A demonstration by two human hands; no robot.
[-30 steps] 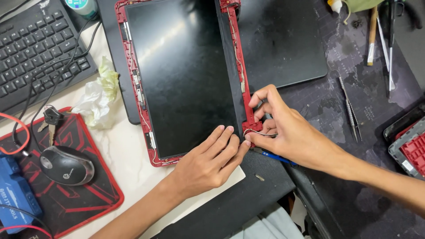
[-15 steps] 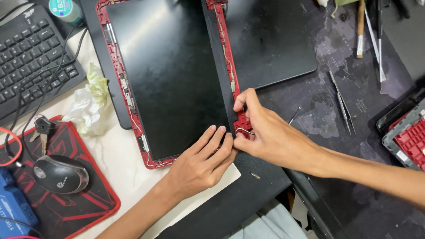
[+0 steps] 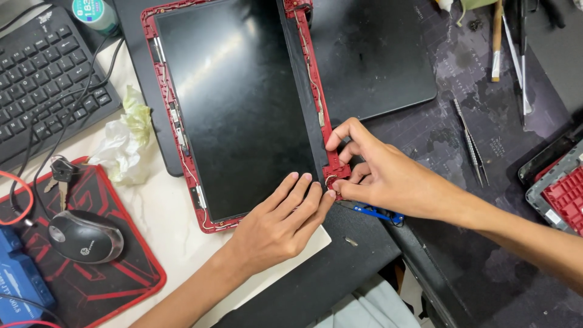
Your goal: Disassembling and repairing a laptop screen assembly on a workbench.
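A dismantled laptop screen in a red frame lies face up on the surface, its black panel bare. The left hand rests flat on the panel's lower right corner, fingers together and stretched out. The right hand pinches the frame's lower right corner, where a hinge bracket sits, thumb and forefinger closed on it. A blue tool lies just beneath that hand. Tweezers lie to the right on a dark mat; a mouse, a keyboard and crumpled tissue sit to the left.
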